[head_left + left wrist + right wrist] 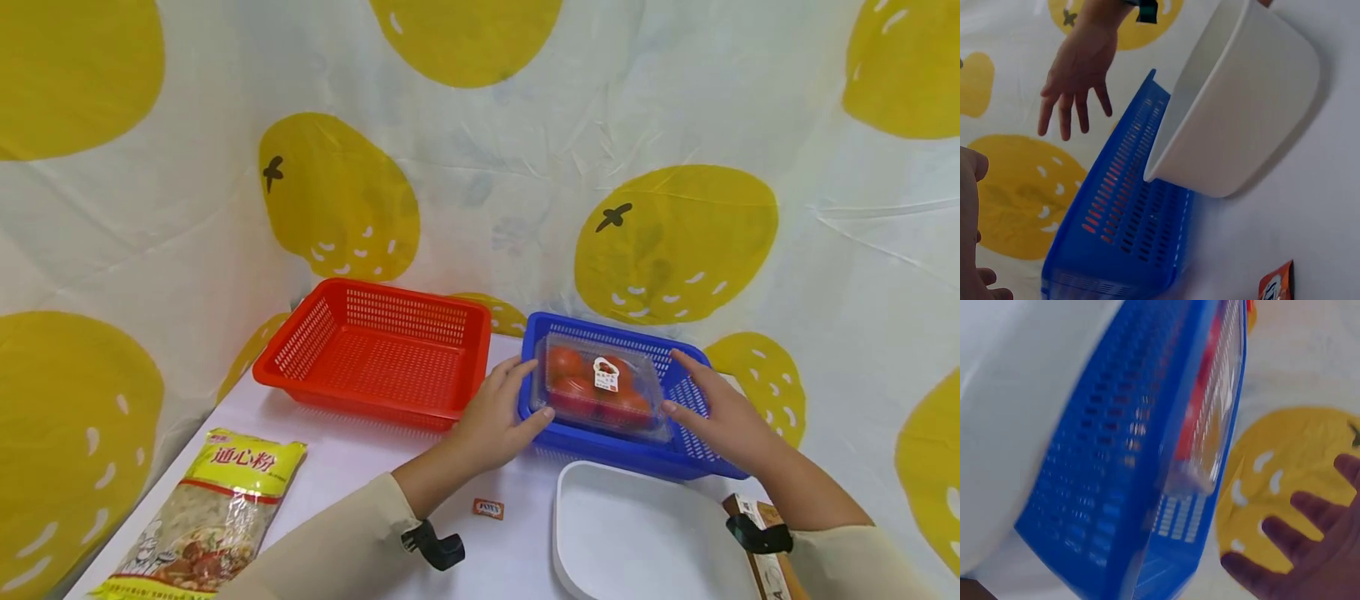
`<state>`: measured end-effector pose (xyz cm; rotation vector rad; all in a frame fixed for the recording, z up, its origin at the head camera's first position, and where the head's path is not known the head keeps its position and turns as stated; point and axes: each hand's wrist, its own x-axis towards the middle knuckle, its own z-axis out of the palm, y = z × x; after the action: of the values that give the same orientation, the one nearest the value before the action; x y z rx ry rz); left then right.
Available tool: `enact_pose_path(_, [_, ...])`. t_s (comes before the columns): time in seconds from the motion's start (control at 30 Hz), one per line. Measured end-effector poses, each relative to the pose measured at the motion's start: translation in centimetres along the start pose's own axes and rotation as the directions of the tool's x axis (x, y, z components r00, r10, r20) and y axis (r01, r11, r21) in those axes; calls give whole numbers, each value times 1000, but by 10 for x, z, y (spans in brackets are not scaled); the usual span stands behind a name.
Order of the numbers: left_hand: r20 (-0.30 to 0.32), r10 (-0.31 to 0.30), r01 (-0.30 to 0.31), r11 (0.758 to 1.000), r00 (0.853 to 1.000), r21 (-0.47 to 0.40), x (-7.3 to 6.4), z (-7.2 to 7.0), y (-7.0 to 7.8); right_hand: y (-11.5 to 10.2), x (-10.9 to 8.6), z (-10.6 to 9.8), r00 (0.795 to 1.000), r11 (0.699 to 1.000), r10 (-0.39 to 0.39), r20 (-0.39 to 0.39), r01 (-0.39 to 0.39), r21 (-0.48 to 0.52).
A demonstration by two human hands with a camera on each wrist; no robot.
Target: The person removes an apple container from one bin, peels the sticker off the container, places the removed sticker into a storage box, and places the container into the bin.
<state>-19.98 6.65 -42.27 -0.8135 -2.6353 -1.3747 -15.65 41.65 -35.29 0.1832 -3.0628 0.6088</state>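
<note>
Tomato pack (609,398) in blue basket (622,451), left hand (491,418) and right hand (723,417) fingers apart, white table (517,562), fruit-print curtain (487,158)

Hands (487,423) (726,421) apart; fingers (1065,117) extended

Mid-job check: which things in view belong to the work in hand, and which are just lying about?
Likely in the job:
- clear pack of tomatoes, in the blue basket
- blue basket
- left hand and right hand, on either side of the pack

Apparently lying about:
- red basket
- pasta bag
- white tub
- small red packet
</note>
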Motion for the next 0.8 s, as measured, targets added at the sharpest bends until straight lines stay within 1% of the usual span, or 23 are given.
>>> enact_pose_path(0.1, [-10,-53,53,998,999,-36,2,6,-6,11,11,-2,999,993,19,44,-24,112])
enact_pose_path(0.17, [-17,-82,81,995,996,-51,2,11,-10,19,19,-3,998,982,12,65,-24,186])
enact_pose_path(0.27, [-19,-128,127,990,992,-60,2,19,-16,32,31,-4,996,969,16,89,-37,244])
enact_pose_path(0.43, [-33,-188,185,980,982,-75,5,31,-22,46,50,-9,990,963,48,136,-82,258])
enact_pose_path(0.57, [-38,-243,235,960,969,-154,8,36,-26,55,63,-9,982,954,51,183,-102,281])
enact_pose_path(0.67, [-15,-281,272,938,959,-217,9,41,-31,64,70,-7,977,946,44,208,-107,304])
enact_pose_path(0.73, [7,-290,283,928,957,-241,9,44,-34,70,74,-7,975,945,41,219,-110,309])
enact_pose_path(0.8, [22,-285,281,923,958,-264,9,47,-36,74,77,-7,972,942,37,232,-111,316])
